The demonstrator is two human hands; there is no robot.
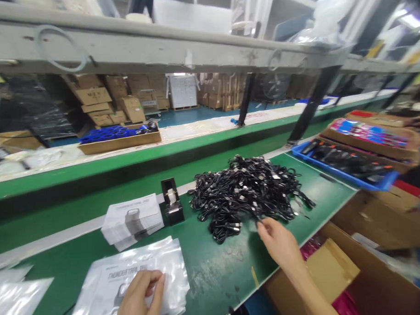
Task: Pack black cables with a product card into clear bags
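Note:
A big pile of black USB cables (pixel 247 188) lies on the green bench. At its near edge is my right hand (pixel 277 242), thumb and fingers pinched on a black cable. My left hand (pixel 142 295) rests over a stack of clear plastic bags (pixel 181 268) with printed leaflets inside. Its fingers are curled, thumb near the fingertips, and whether they grip a bag is hard to tell. Behind the bags sit a stack of folded paper leaflets (pixel 146 210) and a black tape dispenser (pixel 172 204).
A blue tray (pixel 386 186) of black items stands at the right, beside a box of colourful packets (pixel 370 131). Open cardboard boxes (pixel 365 271) are below the bench's right edge. More plastic bags (pixel 15 302) lie at far left. A shelf (pixel 195 135) holds a carton of blue items (pixel 123 142).

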